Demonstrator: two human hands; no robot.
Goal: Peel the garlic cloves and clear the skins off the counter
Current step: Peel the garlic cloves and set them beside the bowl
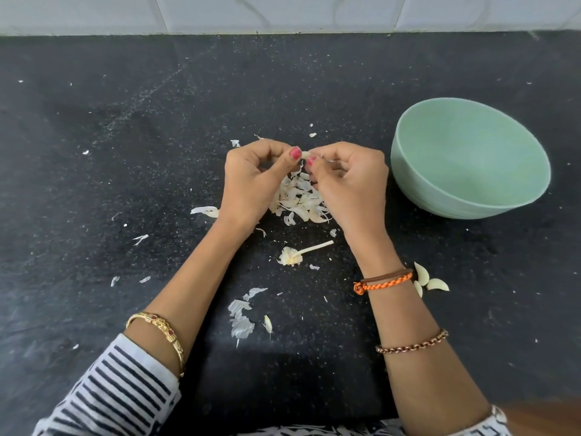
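Pinching one garlic clove (pixel 304 154) in both grips — skins pile (pixel 300 196) beneath, green bowl (pixel 471 184) right

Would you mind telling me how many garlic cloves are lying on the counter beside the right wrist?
3: a tall clove just right of the wrist, one farther right, a small one below. The forearm may hide more.
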